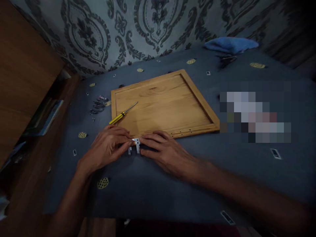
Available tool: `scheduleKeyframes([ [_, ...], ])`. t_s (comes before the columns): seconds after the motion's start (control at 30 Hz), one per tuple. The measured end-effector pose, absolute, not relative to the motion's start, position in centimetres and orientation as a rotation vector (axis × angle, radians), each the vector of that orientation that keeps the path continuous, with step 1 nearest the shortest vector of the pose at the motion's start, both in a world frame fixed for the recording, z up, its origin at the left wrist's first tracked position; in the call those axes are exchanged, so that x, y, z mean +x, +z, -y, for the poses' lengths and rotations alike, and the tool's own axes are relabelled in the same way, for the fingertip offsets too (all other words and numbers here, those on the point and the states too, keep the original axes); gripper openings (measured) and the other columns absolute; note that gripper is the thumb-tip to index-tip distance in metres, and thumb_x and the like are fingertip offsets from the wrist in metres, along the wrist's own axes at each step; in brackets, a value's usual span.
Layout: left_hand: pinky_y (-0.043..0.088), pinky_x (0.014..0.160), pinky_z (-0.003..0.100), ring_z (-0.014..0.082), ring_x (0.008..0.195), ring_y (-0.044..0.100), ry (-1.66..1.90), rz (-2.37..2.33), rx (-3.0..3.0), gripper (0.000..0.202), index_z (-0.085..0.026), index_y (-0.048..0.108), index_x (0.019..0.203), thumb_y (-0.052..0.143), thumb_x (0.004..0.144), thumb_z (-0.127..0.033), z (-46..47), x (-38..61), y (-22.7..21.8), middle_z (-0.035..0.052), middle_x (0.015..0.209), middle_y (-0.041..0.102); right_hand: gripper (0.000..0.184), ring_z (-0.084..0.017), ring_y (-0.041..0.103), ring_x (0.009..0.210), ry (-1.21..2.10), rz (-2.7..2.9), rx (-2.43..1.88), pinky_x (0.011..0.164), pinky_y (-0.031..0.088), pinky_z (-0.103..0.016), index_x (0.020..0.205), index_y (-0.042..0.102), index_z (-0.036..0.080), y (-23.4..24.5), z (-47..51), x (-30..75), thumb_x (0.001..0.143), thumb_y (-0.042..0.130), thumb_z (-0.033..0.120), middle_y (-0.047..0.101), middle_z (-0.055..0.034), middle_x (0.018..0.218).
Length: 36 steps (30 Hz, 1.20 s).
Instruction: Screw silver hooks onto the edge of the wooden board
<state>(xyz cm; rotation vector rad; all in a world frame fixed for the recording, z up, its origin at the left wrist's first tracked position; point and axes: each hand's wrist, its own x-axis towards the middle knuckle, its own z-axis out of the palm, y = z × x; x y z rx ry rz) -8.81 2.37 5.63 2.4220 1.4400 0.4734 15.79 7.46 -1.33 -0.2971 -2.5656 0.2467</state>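
A wooden framed panel (160,102), like a cabinet door, lies flat on the cloth-covered surface, several small holes along its near edge. At the left of that edge sits a small silver metal bracket (137,144) with two legs hanging toward me. My left hand (108,144) pinches its left end between thumb and fingers. From the other side, my right hand (164,149) presses its fingertips against the bracket and rests on the panel's edge. A yellow-and-black screwdriver (120,115) lies on the panel just beyond my left hand, its tip pointing away to the right.
Loose screws and small metal parts (99,104) lie in a pile left of the panel. A blue cloth (232,44) sits at the back right, and a pixelated patch hides something on the right. Wooden furniture with a shelf of books (49,115) stands at the left.
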Motion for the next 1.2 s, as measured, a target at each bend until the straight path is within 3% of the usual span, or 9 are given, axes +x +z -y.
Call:
scheduleKeyframes([
  [0.3, 0.051, 0.100, 0.043, 0.0238, 0.103, 0.077, 0.490, -1.436, 2.414, 0.022, -0.026, 0.081, 0.103, 0.059, 0.101, -0.026, -2.3, -9.1, 5.4, 0.0031, 0.105, 0.083, 0.029, -0.024, 0.059, 0.132, 0.237, 2.609, -0.343, 0.110, 0.046, -0.048, 0.121, 0.073, 0.024, -1.7, -7.2, 16.0, 0.097, 0.062, 0.012, 0.073, -0.0070, 0.134],
  [0.53, 0.054, 0.098, 0.042, 0.0237, 0.100, 0.076, 0.552, -1.465, 2.337, 0.025, -0.024, 0.081, 0.101, 0.057, 0.102, -0.031, -2.5, -9.1, 5.1, 0.0052, 0.101, 0.083, 0.024, -0.025, 0.061, 0.127, 0.256, 2.602, -0.312, 0.106, 0.048, -0.046, 0.114, 0.074, 0.020, -0.8, -7.4, 15.7, 0.095, 0.063, 0.012, 0.074, -0.0088, 0.130],
  [0.8, 0.053, 0.092, 0.039, 0.0229, 0.101, 0.070, 0.571, -1.414, 2.355, 0.016, -0.021, 0.073, 0.109, 0.066, 0.100, -0.031, -2.3, -8.2, 5.3, 0.0059, 0.106, 0.077, 0.022, -0.024, 0.060, 0.126, 0.272, 2.670, -0.358, 0.106, 0.047, -0.045, 0.116, 0.074, 0.022, -0.2, -7.3, 15.8, 0.098, 0.064, 0.017, 0.074, -0.0083, 0.130],
  [0.93, 0.053, 0.092, 0.041, 0.0262, 0.104, 0.068, 0.439, -1.473, 2.334, 0.037, -0.021, 0.064, 0.115, 0.081, 0.088, -0.039, -2.0, -7.5, 5.6, 0.0056, 0.108, 0.074, 0.019, -0.027, 0.060, 0.127, 0.290, 2.677, -0.347, 0.105, 0.048, -0.047, 0.115, 0.074, 0.018, 0.0, -7.3, 15.7, 0.098, 0.064, 0.017, 0.071, -0.0117, 0.136],
  [1.2, 0.056, 0.094, 0.041, 0.0269, 0.109, 0.069, 0.440, -1.566, 2.222, 0.041, -0.024, 0.057, 0.122, 0.079, 0.088, -0.031, -1.5, -7.2, 5.1, 0.0064, 0.116, 0.072, 0.020, -0.027, 0.060, 0.127, 0.293, 2.698, -0.362, 0.104, 0.048, -0.047, 0.114, 0.074, 0.019, 0.0, -7.3, 15.6, 0.097, 0.064, 0.016, 0.071, -0.0109, 0.137],
])
